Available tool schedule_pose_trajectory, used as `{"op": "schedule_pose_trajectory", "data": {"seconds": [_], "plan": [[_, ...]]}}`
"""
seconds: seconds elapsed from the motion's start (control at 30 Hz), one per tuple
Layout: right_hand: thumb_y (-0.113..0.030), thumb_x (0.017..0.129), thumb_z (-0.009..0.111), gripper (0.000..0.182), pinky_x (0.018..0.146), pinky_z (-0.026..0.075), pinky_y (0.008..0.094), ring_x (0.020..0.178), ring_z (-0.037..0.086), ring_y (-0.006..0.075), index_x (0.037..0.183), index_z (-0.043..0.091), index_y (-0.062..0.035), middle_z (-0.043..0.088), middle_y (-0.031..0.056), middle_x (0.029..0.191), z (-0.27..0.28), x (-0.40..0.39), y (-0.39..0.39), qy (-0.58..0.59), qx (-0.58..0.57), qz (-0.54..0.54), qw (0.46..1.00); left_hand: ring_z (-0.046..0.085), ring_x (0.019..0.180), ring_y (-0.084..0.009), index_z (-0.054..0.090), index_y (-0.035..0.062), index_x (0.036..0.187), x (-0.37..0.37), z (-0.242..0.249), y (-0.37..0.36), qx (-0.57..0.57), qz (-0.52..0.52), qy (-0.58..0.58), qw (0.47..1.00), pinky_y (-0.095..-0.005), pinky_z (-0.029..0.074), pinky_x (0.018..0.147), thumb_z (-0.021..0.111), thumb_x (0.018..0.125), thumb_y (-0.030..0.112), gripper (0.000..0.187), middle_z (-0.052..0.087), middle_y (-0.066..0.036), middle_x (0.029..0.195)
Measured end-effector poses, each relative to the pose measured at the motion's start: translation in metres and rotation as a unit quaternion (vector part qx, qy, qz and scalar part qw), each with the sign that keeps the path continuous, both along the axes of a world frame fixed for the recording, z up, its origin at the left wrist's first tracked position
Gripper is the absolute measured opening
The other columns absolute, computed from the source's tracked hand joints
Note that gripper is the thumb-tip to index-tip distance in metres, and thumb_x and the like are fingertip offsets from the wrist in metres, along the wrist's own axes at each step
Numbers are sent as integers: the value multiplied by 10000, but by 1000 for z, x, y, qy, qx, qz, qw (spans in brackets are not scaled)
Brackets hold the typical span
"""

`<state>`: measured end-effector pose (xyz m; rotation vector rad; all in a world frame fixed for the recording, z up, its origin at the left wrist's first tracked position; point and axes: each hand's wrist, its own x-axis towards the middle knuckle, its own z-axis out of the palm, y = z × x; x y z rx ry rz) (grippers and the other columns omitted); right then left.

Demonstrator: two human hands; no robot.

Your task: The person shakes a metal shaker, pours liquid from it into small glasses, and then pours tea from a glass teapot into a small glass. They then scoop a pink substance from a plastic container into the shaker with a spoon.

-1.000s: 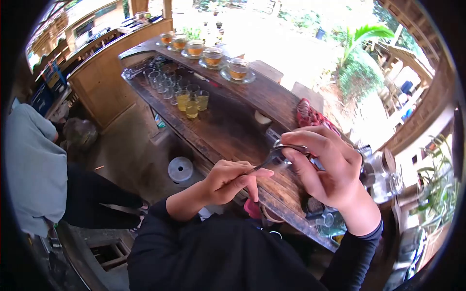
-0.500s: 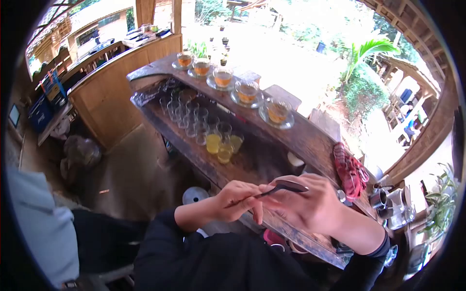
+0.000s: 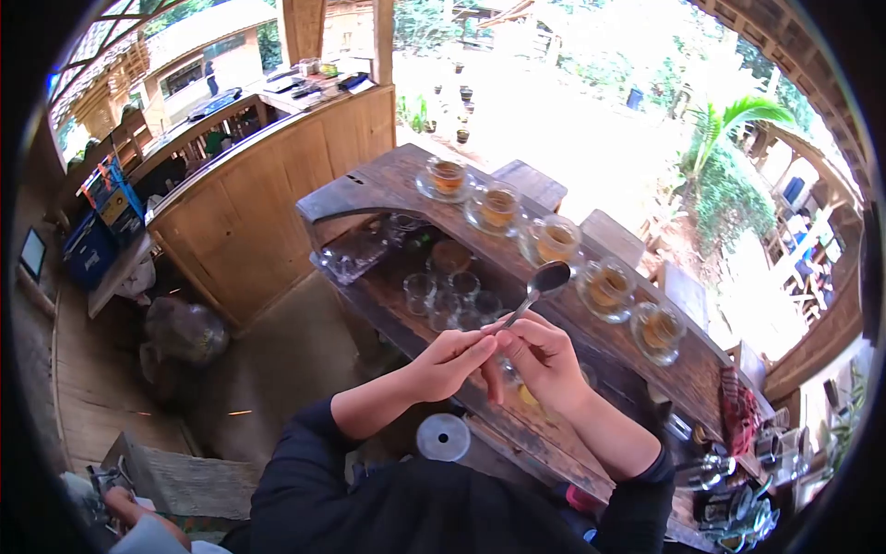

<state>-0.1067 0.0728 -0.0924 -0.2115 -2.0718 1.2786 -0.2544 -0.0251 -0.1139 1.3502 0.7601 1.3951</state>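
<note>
A metal spoon (image 3: pixel 548 278) points up and to the right, its bowl raised above the counter. My right hand (image 3: pixel 544 360) pinches its handle between thumb and fingers. Against it, my left hand (image 3: pixel 450 366) is closed with its fingertips at the lower end of the handle, which the fingers hide. Behind the spoon, several glass cups (image 3: pixel 557 242) of amber drink stand on saucers in a row along the upper ledge. Empty drinking glasses (image 3: pixel 421 294) sit on the lower shelf beyond my hands. A bit of yellow drink (image 3: pixel 529 394) shows below my right hand, mostly covered.
The wooden counter (image 3: pixel 388 175) runs diagonally to the right. A red cloth (image 3: pixel 740 411) lies at its right end, near glassware (image 3: pixel 738 508). A round metal lid-like disc (image 3: pixel 443 437) is below my left forearm. Another person's hand (image 3: pixel 138 508) shows at lower left.
The view has swung, so the counter sits further right. The spoon has turned from nearly level to pointing upward, and my right hand has come round onto its handle beside the left.
</note>
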Motion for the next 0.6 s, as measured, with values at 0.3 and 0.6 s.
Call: {"op": "schedule_pose_trajectory", "data": {"seconds": [0.3, 0.6], "plan": [[-74, 928, 542, 116, 552, 476, 228, 615, 626, 121, 875, 578, 24, 624, 60, 704, 28, -93, 43, -24, 30, -89, 995, 613, 778, -115, 564, -25, 1128, -120, -5, 47, 24, 120, 123, 985, -254, 491, 710, 485, 982, 199, 279, 667, -74, 848], [-75, 904, 564, 174, 527, 490, 233, 629, 660, 136, 1022, 518, 44, 651, 104, 757, -43, -157, 118, -109, -114, -68, 985, 571, 1017, -207, 545, -11, 1152, -253, -50, 182, 49, 455, 272, 846, -318, 448, 898, 666, 842, 230, 410, 591, -141, 1129]]}}
